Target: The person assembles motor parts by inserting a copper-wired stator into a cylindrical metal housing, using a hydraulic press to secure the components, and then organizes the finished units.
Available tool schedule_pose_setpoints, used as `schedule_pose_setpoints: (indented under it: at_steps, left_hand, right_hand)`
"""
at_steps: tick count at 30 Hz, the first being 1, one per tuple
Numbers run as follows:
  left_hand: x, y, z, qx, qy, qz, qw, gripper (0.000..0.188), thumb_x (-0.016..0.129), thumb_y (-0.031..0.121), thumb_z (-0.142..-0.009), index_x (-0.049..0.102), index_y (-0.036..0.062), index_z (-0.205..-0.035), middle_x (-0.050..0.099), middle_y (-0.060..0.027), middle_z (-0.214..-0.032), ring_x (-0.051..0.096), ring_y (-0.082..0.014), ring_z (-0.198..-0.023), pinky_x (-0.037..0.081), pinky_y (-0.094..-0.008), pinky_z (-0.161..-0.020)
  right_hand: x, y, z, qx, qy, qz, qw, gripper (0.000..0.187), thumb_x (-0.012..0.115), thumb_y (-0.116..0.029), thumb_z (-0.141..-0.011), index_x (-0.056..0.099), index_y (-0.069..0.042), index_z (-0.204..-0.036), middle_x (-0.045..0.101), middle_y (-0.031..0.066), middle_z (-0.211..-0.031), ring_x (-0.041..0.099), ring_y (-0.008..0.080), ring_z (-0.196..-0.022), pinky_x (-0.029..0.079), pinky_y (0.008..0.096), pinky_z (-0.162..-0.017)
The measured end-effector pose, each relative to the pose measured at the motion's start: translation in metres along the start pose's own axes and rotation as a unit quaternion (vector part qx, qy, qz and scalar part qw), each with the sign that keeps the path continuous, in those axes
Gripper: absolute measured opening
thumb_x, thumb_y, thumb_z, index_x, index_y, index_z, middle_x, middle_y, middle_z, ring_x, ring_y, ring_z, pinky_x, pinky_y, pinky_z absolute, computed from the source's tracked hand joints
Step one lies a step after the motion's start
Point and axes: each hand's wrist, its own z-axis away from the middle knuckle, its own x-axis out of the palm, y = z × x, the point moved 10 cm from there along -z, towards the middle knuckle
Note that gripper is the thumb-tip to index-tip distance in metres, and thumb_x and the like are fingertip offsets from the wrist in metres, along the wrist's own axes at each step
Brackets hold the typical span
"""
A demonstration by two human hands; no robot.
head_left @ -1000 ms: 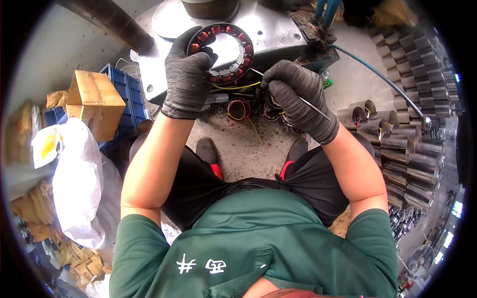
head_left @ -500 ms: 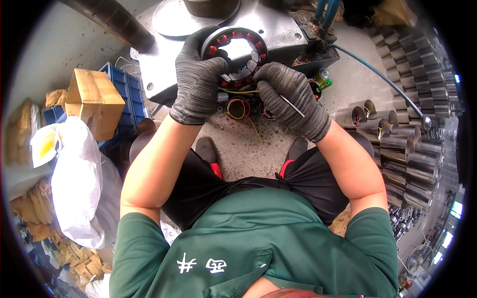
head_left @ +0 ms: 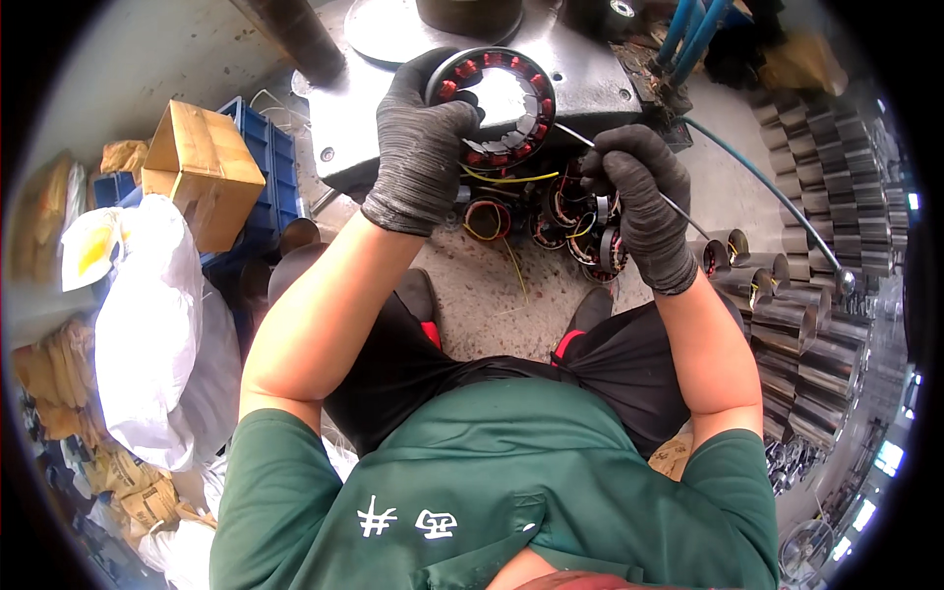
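Note:
My left hand point(head_left: 418, 157), in a dark grey knit glove, grips the left rim of a stator point(head_left: 540, 116), a dark ring with red copper windings inside. The stator is held tilted in front of the metal machine bed, with yellow wires point(head_left: 521, 180) hanging below it. My right hand point(head_left: 649, 197), gloved alike, is closed around a thin metal rod point(head_left: 574, 136). The rod's far tip lies close to the stator's right edge; whether they touch I cannot tell. Below the hands, more wound stators point(head_left: 602, 258) and a ring with yellow wire point(head_left: 487, 219) lie low by the machine.
The metal machine bed point(head_left: 344, 123) spans the front, with a thick column point(head_left: 295, 39) at its left. A cardboard box point(head_left: 221, 177), blue crates point(head_left: 283, 172) and a white sack point(head_left: 147, 344) stand left. Stacked metal cylinders point(head_left: 826, 339) and a blue hose point(head_left: 752, 172) are at right.
My right hand has moved right, away from the stator, and the rod now points toward the ring. The low stators are now exposed. The view has shifted slightly.

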Motion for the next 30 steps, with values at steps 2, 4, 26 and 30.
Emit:
schedule_pose_setpoints:
  at_steps: [2,4,26,30]
  left_hand:
    - [0.005,0.013,0.003,0.049,-0.008,-0.085,0.995,0.063,0.062,-0.012,-0.072,0.057,-0.0040,-0.134,0.068,-0.0133,-0.110,0.067,-0.0177,-0.091,0.060,-0.0305,-0.084]
    - [0.008,0.017,0.004,0.065,-0.009,-0.091,0.994,0.061,0.063,-0.012,-0.072,0.058,-0.0040,-0.132,0.068,-0.0132,-0.110,0.067,-0.0173,-0.091,0.060,-0.0308,-0.085]
    - [0.004,-0.001,0.001,0.002,-0.016,0.096,0.995,0.064,0.053,-0.014,-0.074,0.052,-0.0019,-0.136,0.065,-0.0137,-0.113,0.067,-0.0202,-0.088,0.061,-0.0322,-0.083]
    - [0.005,0.000,0.004,0.004,-0.001,0.069,0.998,0.066,0.055,-0.015,-0.073,0.051,-0.0010,-0.138,0.064,-0.0136,-0.113,0.067,-0.0198,-0.088,0.062,-0.0326,-0.081]
  right_hand:
    - [-0.003,0.003,-0.001,-0.003,0.019,-0.031,0.999,0.014,0.061,-0.011,-0.102,0.067,-0.003,-0.112,0.071,0.0041,-0.092,0.064,0.0096,-0.080,0.054,0.0244,-0.077]
    - [-0.009,-0.003,0.000,-0.051,0.050,-0.078,0.994,0.016,0.061,-0.011,-0.103,0.065,-0.003,-0.116,0.072,0.0061,-0.097,0.065,0.0102,-0.081,0.055,0.0252,-0.079]
    - [0.050,-0.035,0.009,-0.223,-0.072,0.266,0.935,0.014,0.066,-0.003,-0.088,0.066,-0.001,-0.101,0.068,0.0164,-0.091,0.070,0.0351,-0.082,0.057,0.0418,-0.074]
    - [0.053,-0.030,0.008,-0.206,-0.089,0.261,0.939,0.016,0.065,-0.003,-0.088,0.064,0.000,-0.104,0.066,0.0180,-0.093,0.069,0.0374,-0.084,0.057,0.0430,-0.075]
